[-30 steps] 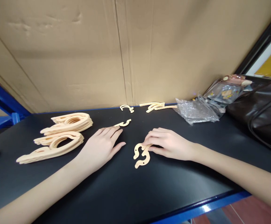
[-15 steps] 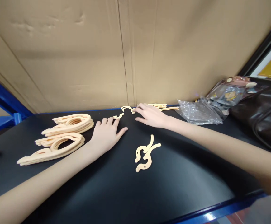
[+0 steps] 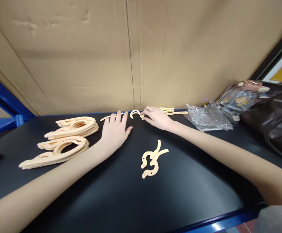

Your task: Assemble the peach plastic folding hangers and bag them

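Note:
My left hand [image 3: 114, 131] lies palm down near the back of the table, fingers spread. Its fingertips rest over a thin, pale wooden strip [image 3: 106, 117], which they partly cover. Just to the right, my right hand [image 3: 158, 118] pinches one end of a curved wooden hook piece [image 3: 134, 112] between thumb and fingers. Closer to me, two flat S-shaped wooden pieces with small holes lie side by side, an upper one [image 3: 145, 157] and a lower one [image 3: 155, 169]. Behind my right hand are several more thin wooden pieces [image 3: 170, 110].
Two stacks of wooden pieces with round openings, a rear stack [image 3: 87, 128] and a front stack [image 3: 46, 158], sit at the left. A crumpled clear plastic bag [image 3: 205, 118], a clear bottle [image 3: 240, 98] and a dark leather bag [image 3: 274, 119] occupy the right. Cardboard [image 3: 82, 64] stands behind.
My left hand has shifted forward and slightly right over the thin strip, more of which shows on its left. My right fingers have closed on the hook piece's end, and the hook has turned slightly.

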### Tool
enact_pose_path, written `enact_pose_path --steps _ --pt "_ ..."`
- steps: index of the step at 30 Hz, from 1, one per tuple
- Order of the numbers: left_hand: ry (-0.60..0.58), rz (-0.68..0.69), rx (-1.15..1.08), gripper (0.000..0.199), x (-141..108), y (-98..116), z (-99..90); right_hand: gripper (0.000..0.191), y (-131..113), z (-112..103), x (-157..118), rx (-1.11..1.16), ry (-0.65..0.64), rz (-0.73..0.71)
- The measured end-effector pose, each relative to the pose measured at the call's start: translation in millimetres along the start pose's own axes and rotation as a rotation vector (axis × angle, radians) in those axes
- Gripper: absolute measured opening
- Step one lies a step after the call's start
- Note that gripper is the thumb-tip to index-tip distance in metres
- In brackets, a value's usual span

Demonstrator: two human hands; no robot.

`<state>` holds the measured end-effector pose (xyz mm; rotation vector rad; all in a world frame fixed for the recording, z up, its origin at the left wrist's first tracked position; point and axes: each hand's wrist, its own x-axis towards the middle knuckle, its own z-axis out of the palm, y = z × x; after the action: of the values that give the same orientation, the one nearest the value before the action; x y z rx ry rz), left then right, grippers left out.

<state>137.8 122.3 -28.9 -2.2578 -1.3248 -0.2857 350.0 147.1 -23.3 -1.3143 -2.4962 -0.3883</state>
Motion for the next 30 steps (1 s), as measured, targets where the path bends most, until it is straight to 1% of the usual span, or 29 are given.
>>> enact_pose_path --steps 3,5,7,9,10,11,12,14,16,18,19,21,24,26,28,30 --pt "0.073 0.12 -0.027 0.055 -18.0 3.5 -10.2 0.026 -2.2 -13.3 -8.5 -0.061 0.017 -0.087" --pt "0.128 0.181 -0.082 0.056 -32.2 4.5 -17.6 0.032 -7.9 -22.7 -19.1 -0.168 0.044 -0.204" --pt "0.207 0.215 -0.194 0.061 -45.7 5.5 -24.8 0.032 -17.4 -31.2 -34.5 -0.223 0.113 -0.305" --pt "0.299 0.219 -0.364 0.069 -55.8 7.4 -31.3 0.029 -29.3 -37.6 -52.3 -0.209 0.192 -0.398" --pt "0.324 0.212 -0.446 0.072 -59.1 8.8 -34.1 0.028 -35.2 -39.7 -61.0 -0.18 0.21 -0.428" --pt "0.323 0.208 -0.516 0.073 -61.3 10.5 -36.4 0.026 -40.6 -41.0 -69.0 -0.138 0.231 -0.457" --pt "0.29 0.21 -0.571 0.071 -62.5 12.2 -38.3 0.024 -45.3 -41.4 -75.8 -0.102 0.247 -0.469" --pt "0.152 0.238 -0.648 0.062 -63.4 15.3 -40.0 0.022 -52.0 -39.8 -85.2 -0.066 0.248 -0.477" --pt "0.003 0.259 -0.722 0.052 -63.5 17.0 -38.9 0.022 -55.7 -36.5 -89.0 -0.055 0.229 -0.483" --pt "-0.079 0.25 -0.768 0.046 -63.8 17.1 -36.0 0.023 -57.4 -33.3 -88.9 -0.03 0.198 -0.481" --pt "-0.092 0.241 -0.768 0.043 -63.9 16.7 -34.2 0.023 -57.4 -32.2 -88.0 -0.003 0.183 -0.466" --pt "-0.094 0.234 -0.727 0.039 -63.8 15.8 -31.2 0.02 -54.3 -30.9 -85.6 0.075 0.175 -0.386" --pt "-0.107 0.233 -0.654 0.036 -62.8 14.6 -28.5 0.025 -35.6 -28.6 -82.9 0.126 0.203 -0.161" --pt "-0.114 0.231 -0.618 0.037 -62.1 13.9 -27.8 0.023 -11.5 -24.4 -83.3 0.055 0.22 0.053" --pt "-0.116 0.235 -0.588 0.034 -61.6 13.1 -27.2 0.025 18.1 -17.2 -86.4 -0.062 0.157 0.274" --pt "-0.123 0.243 -0.575 0.03 -61.2 12.5 -26.8 0.034 46.8 -7.8 -91.6 -0.114 0.149 0.399"
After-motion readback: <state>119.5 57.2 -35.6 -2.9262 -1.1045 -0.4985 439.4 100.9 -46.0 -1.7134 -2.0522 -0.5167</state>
